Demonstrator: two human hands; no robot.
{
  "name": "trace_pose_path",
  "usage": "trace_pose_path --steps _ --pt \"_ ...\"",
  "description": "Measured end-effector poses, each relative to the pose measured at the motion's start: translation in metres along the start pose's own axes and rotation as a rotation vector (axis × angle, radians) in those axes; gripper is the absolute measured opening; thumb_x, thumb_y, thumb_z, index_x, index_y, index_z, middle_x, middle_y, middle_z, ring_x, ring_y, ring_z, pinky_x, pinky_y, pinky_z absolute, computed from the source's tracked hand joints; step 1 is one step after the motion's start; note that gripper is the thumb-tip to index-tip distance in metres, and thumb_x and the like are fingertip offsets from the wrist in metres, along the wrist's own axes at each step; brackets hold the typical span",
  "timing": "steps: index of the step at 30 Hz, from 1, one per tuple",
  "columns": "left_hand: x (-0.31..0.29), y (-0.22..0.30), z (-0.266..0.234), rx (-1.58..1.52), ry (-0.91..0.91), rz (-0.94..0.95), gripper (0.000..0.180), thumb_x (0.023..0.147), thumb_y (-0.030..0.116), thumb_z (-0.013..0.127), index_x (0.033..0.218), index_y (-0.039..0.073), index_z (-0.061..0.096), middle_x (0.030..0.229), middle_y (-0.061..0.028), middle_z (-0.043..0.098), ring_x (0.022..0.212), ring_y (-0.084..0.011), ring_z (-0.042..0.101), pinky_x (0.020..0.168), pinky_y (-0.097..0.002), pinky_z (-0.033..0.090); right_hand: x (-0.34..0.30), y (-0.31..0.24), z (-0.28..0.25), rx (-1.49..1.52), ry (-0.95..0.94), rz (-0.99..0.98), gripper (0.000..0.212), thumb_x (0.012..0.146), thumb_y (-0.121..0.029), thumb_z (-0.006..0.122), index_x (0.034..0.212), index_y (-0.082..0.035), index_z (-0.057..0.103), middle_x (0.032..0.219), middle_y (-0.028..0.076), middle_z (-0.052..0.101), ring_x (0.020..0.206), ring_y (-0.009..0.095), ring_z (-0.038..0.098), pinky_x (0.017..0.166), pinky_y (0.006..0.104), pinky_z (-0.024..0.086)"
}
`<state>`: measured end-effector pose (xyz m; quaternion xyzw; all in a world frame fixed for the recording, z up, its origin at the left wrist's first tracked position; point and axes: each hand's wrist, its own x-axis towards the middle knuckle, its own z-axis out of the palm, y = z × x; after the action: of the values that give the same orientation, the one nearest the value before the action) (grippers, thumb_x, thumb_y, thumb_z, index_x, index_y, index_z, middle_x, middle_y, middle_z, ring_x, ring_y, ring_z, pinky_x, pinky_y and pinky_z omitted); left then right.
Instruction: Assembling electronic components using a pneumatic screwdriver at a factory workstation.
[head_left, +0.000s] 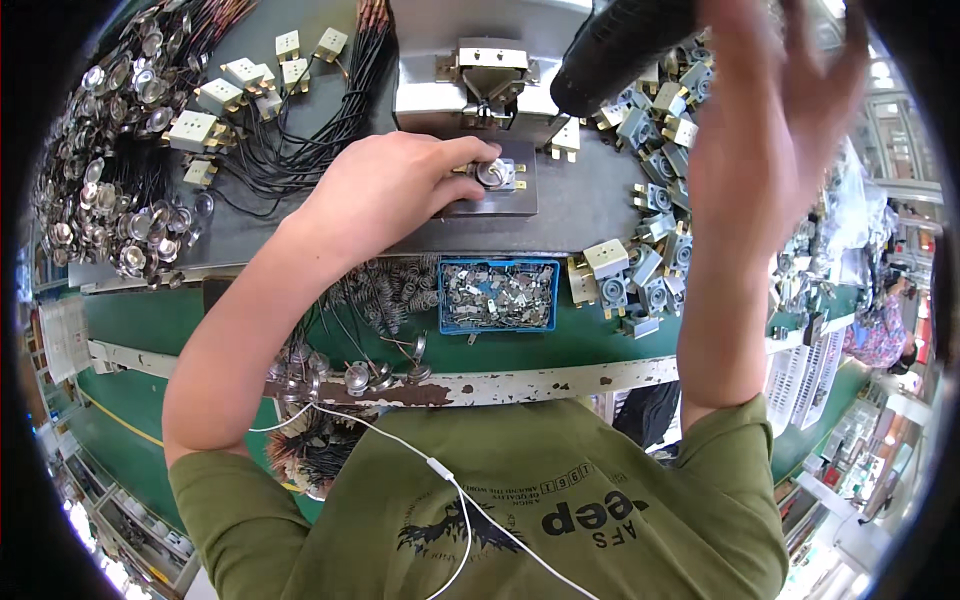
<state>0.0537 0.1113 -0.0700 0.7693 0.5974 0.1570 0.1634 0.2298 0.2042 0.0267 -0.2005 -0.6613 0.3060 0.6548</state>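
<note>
Round metal part (pixel 493 172) with side tabs sits on the dark fixture block (pixel 500 200) at 12 o'clock on the worktop (pixel 590 200), tabs running 9-to-3, left hand (pixel 385 190) pinching it, right hand (pixel 770 130) raised, fingers spread, by the black tool (pixel 610 45).

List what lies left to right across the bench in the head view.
Heap of round metal discs → cream terminal blocks on black wires → left hand on the small part in the fixture → right hand, raised → grey housings.
</note>
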Motion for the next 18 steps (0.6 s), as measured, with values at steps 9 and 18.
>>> trace_pose_path --steps 9,18 --pt "0.001 0.004 0.000 0.032 0.000 0.003 0.036 0.098 0.034 0.064 0.130 0.019 0.065 0.098 -0.0100 0.075 0.092 -0.0311 0.072 0.077 -0.0434 0.058 0.005 0.007 -0.004 0.062 -0.008 0.055 0.064 0.094 -0.021 0.079 0.143 -0.003 0.043 0.096 0.015 0.069 0.076 0.021 0.070 0.069 0.0278 0.057" --pt "0.000 -0.003 0.003 0.078 0.032 0.037 0.034 0.097 0.034 0.065 0.128 0.018 0.065 0.091 -0.0103 0.074 0.087 -0.0318 0.073 0.071 -0.0450 0.058 0.011 0.004 0.014 0.160 -0.062 -0.011 0.043 0.094 -0.017 0.079 0.126 -0.001 0.054 0.084 0.011 0.068 0.064 0.017 0.066 0.059 0.0267 0.053"
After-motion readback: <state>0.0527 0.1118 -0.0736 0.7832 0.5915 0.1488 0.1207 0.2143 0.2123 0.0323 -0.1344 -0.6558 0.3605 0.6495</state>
